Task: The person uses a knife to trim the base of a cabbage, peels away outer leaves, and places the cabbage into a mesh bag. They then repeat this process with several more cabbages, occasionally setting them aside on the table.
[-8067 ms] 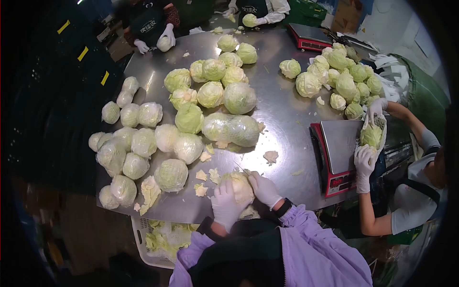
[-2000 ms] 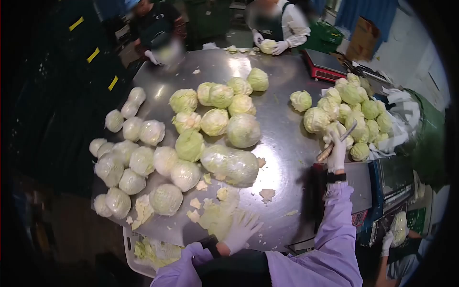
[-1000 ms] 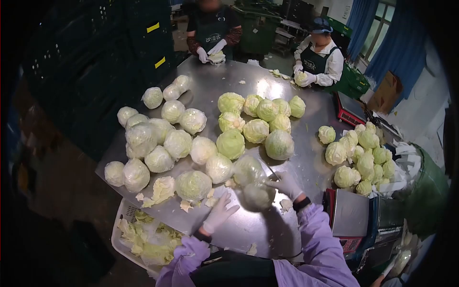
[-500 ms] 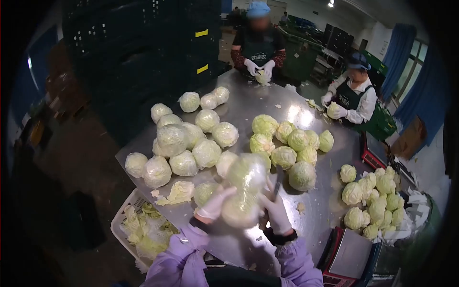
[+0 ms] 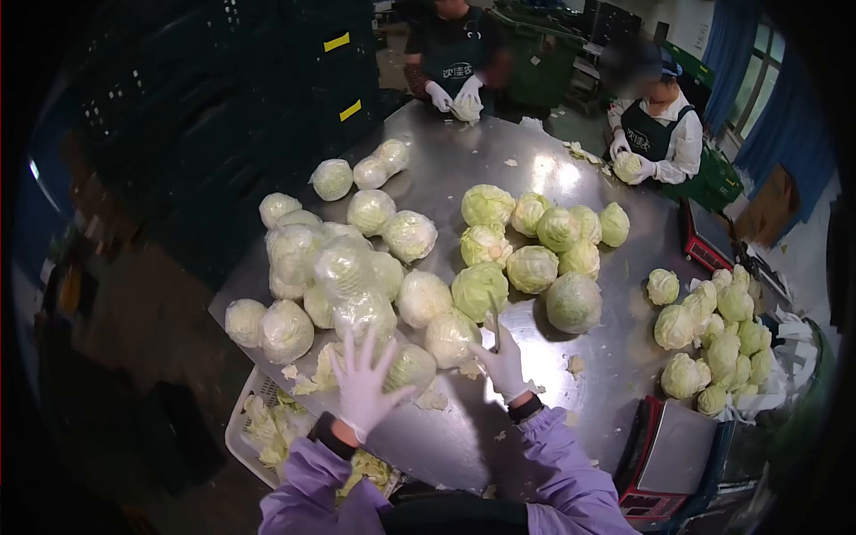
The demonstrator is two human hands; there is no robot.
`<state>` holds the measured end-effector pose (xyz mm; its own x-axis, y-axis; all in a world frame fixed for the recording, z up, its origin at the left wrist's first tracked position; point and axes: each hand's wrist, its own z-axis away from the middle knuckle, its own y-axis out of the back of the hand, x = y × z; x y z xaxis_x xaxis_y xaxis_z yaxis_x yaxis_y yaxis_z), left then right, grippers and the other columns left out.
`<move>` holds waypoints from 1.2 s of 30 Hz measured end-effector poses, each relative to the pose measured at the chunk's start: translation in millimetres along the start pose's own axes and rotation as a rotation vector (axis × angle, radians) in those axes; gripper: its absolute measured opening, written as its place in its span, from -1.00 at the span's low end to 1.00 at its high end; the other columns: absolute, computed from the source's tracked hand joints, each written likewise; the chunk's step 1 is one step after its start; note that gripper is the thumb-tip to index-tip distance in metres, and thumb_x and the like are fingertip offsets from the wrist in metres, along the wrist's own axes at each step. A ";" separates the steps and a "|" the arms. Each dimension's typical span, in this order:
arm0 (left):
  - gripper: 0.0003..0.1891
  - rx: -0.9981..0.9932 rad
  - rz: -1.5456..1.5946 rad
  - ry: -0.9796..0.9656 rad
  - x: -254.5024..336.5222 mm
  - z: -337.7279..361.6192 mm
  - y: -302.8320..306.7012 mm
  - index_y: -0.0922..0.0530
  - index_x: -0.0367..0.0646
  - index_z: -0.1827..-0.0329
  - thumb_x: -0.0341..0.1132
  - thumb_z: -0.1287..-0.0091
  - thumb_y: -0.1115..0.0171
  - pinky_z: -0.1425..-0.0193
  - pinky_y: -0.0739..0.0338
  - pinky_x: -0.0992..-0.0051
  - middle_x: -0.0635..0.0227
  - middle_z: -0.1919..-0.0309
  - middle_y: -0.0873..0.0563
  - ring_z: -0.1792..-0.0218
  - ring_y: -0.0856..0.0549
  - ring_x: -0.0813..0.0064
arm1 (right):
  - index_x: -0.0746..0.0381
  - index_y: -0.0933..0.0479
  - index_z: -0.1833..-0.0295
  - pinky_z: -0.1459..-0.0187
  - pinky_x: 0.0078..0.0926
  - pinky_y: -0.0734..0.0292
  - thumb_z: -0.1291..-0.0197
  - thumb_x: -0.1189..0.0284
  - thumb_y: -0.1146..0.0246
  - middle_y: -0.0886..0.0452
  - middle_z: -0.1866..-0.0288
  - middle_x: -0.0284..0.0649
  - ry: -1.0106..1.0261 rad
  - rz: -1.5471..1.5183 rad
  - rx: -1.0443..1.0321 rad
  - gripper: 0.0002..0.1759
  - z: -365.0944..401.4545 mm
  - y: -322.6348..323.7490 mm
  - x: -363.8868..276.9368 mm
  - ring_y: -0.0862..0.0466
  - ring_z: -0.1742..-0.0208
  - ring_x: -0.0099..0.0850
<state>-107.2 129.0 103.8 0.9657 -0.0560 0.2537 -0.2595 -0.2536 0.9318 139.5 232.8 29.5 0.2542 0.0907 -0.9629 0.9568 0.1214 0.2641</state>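
Note:
My left hand (image 5: 364, 392), in a white glove, is open with its fingers spread, just in front of the wrapped cabbages (image 5: 364, 312) on the left heap. Those two plastic-wrapped heads lie on top, blurred by motion. In my gloved right hand (image 5: 506, 366) is a knife (image 5: 496, 310) with its narrow blade pointing away from me. A wrapped cabbage (image 5: 450, 337) rests left of that hand, and a green cabbage (image 5: 480, 290) lies just beyond the blade. Near my left fingers sits another cabbage (image 5: 410, 367), with loose leaves (image 5: 318, 374) beside it.
Unwrapped cabbages (image 5: 532, 269) stand mid-table on the steel table (image 5: 526, 423). More cabbages (image 5: 704, 325) are heaped at the right by a red-edged scale (image 5: 669, 459). A white basket (image 5: 239, 437) holds leaves at lower left. Two co-workers (image 5: 655, 134) handle cabbages across the table.
The two wrapped cabbages went from between my hands onto the left heap. My left hand let go and spread its fingers. My right hand moved slightly away from me, still with the knife.

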 end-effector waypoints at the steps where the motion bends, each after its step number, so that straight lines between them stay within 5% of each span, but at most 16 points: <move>1: -0.14 -0.024 -0.052 -0.038 -4.0 14.7 -26.7 -0.39 0.04 -0.38 0.22 -0.01 -0.37 -0.43 0.24 -0.29 0.07 -0.46 -0.20 -0.47 -0.01 -0.23 | 0.31 -0.25 -0.42 -0.01 -0.58 -0.52 -0.05 0.42 -0.43 -0.50 -0.25 -0.04 -0.012 -0.006 0.012 -0.19 4.3 -4.3 12.8 -0.58 0.01 -0.49; 3: -0.10 -0.059 -0.091 -0.086 -9.3 15.9 -42.0 -0.40 0.08 -0.38 0.29 0.04 -0.37 -0.40 0.28 -0.36 0.06 -0.47 -0.18 -0.48 0.02 -0.25 | 0.35 -0.22 -0.41 -0.23 -0.38 -0.41 0.08 0.25 -0.52 -0.46 -0.25 0.12 0.049 0.113 -0.040 -0.03 11.5 -7.8 33.1 -0.51 -0.25 -0.18; 5: -0.03 -0.023 -0.031 0.080 -14.4 2.5 -36.7 -0.40 0.08 -0.38 0.35 0.14 -0.39 -0.39 0.31 -0.38 0.03 -0.47 -0.17 -0.48 0.06 -0.30 | 0.39 -0.11 -0.44 -0.31 -0.27 -0.33 0.13 0.22 -0.54 -0.39 -0.29 0.18 0.017 0.277 -0.026 0.09 10.1 -33.2 25.9 -0.41 -0.31 0.00; 9: 0.05 -0.052 0.029 0.185 -45.0 -24.5 -46.2 -0.37 0.05 -0.40 0.34 0.22 -0.43 -0.39 0.24 -0.38 0.02 -0.52 -0.05 -0.48 0.08 -0.31 | 0.38 -0.11 -0.42 -0.29 -0.19 -0.31 0.12 0.27 -0.51 -0.40 -0.21 0.20 0.000 0.355 0.087 0.03 -7.6 -70.4 21.7 -0.36 -0.29 0.08; 15: -0.05 -0.165 0.117 0.288 -99.2 -76.7 -48.1 -0.30 0.13 -0.44 0.12 0.08 -0.48 -0.44 0.05 -0.19 0.15 -0.54 -0.03 -0.52 0.03 -0.11 | 0.39 -0.20 -0.37 -0.09 -0.15 -0.43 -0.05 0.30 -0.40 -0.48 -0.02 0.24 0.026 0.395 0.094 -0.17 -41.5 -88.8 17.9 -0.49 -0.09 0.11; 18: -0.09 -0.187 0.160 0.267 -131.9 -86.6 -59.3 -0.28 0.20 -0.46 0.10 0.02 -0.46 -0.44 0.03 -0.19 0.23 -0.55 -0.02 -0.52 -0.01 -0.05 | 0.27 -0.36 -0.26 0.19 -0.09 -0.55 -0.16 0.24 -0.28 -0.64 0.19 0.07 0.139 0.531 -0.391 -0.40 -68.4 -49.5 -24.2 -0.65 0.17 0.01; 22: -0.11 -0.155 0.140 0.237 -125.0 -92.5 -60.1 -0.26 0.21 -0.47 0.11 -0.03 -0.43 -0.42 -0.05 -0.14 0.16 -0.54 -0.04 -0.50 -0.06 -0.06 | 0.25 -0.50 -0.07 0.17 -0.14 -0.57 -0.16 0.26 -0.27 -0.64 0.09 -0.03 0.422 0.668 0.096 -0.59 -151.5 -41.2 -39.0 -0.66 0.13 -0.04; 23: -0.13 -0.143 0.123 0.250 -121.4 -92.5 -59.4 -0.27 0.19 -0.47 0.10 -0.05 -0.42 -0.42 -0.07 -0.13 0.14 -0.54 -0.06 -0.49 -0.08 -0.07 | 0.22 -0.55 0.00 0.08 -0.20 -0.57 -0.12 0.21 -0.28 -0.59 -0.04 -0.06 0.234 0.793 -0.058 -0.61 -156.6 -30.9 -47.6 -0.66 0.08 -0.09; 27: -0.17 -0.140 -0.042 0.276 -82.8 -73.7 -42.7 -0.28 0.01 -0.45 0.05 -0.12 -0.39 -0.42 -0.12 -0.06 0.05 -0.46 -0.22 -0.46 -0.17 -0.09 | 0.23 -0.55 0.21 0.19 -0.21 -0.56 -0.14 0.21 -0.23 -0.59 0.11 -0.09 0.231 0.888 -0.146 -0.71 -125.3 1.0 -31.1 -0.67 0.20 -0.10; 29: -0.25 0.023 0.157 -0.007 -35.5 -57.0 -23.8 -0.28 -0.21 -0.41 -0.09 -0.20 -0.35 -0.42 -0.19 0.07 -0.01 -0.35 -0.38 -0.39 -0.29 -0.11 | 0.20 -0.58 0.30 0.24 -0.19 -0.55 -0.14 0.20 -0.26 -0.64 0.24 -0.11 0.260 0.859 -0.065 -0.73 -76.7 29.8 -14.3 -0.67 0.28 -0.12; 31: -0.32 -0.125 0.576 -0.118 17.5 -42.4 -22.1 -0.29 -0.33 -0.38 -0.24 -0.23 -0.32 -0.43 -0.23 0.22 -0.07 -0.26 -0.45 -0.34 -0.36 -0.11 | 0.23 -0.60 0.20 0.24 -0.27 -0.57 -0.14 0.21 -0.31 -0.66 0.29 -0.10 0.083 0.812 -0.123 -0.70 -20.9 68.9 -16.5 -0.68 0.27 -0.15; 33: -0.28 -0.326 0.973 -0.044 43.6 -33.8 -64.0 -0.19 -0.30 -0.44 -0.29 -0.26 -0.29 -0.43 -0.23 0.29 -0.10 -0.31 -0.39 -0.32 -0.40 -0.03 | 0.25 -0.58 0.01 0.27 -0.42 -0.57 -0.12 0.19 -0.36 -0.70 0.29 -0.14 0.084 0.515 0.171 -0.58 22.2 96.5 4.3 -0.70 0.34 -0.29; 34: -0.28 -0.353 0.983 -0.053 60.0 -31.4 -83.0 -0.19 -0.30 -0.44 -0.29 -0.26 -0.29 -0.43 -0.23 0.29 -0.10 -0.31 -0.39 -0.32 -0.40 -0.03 | 0.26 -0.50 -0.18 0.30 -0.54 -0.57 -0.13 0.17 -0.37 -0.72 0.19 -0.17 -0.345 0.204 0.141 -0.43 39.8 107.0 -6.6 -0.67 0.42 -0.47; 36: -0.20 -0.586 1.316 0.313 90.4 -34.1 -118.8 -0.04 -0.29 -0.50 -0.26 -0.30 -0.29 -0.45 -0.20 0.32 -0.06 -0.38 -0.28 -0.37 -0.35 0.13 | 0.26 -0.37 -0.33 0.50 -0.63 -0.47 -0.21 0.19 -0.32 -0.66 0.30 -0.27 -0.537 0.010 0.144 -0.36 68.3 112.5 9.1 -0.57 0.54 -0.61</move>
<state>10.5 187.0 25.0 0.0139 0.2945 0.9555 -0.9699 0.2362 -0.0587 259.1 179.8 46.6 0.2634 -0.4297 -0.8637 0.9540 -0.0167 0.2993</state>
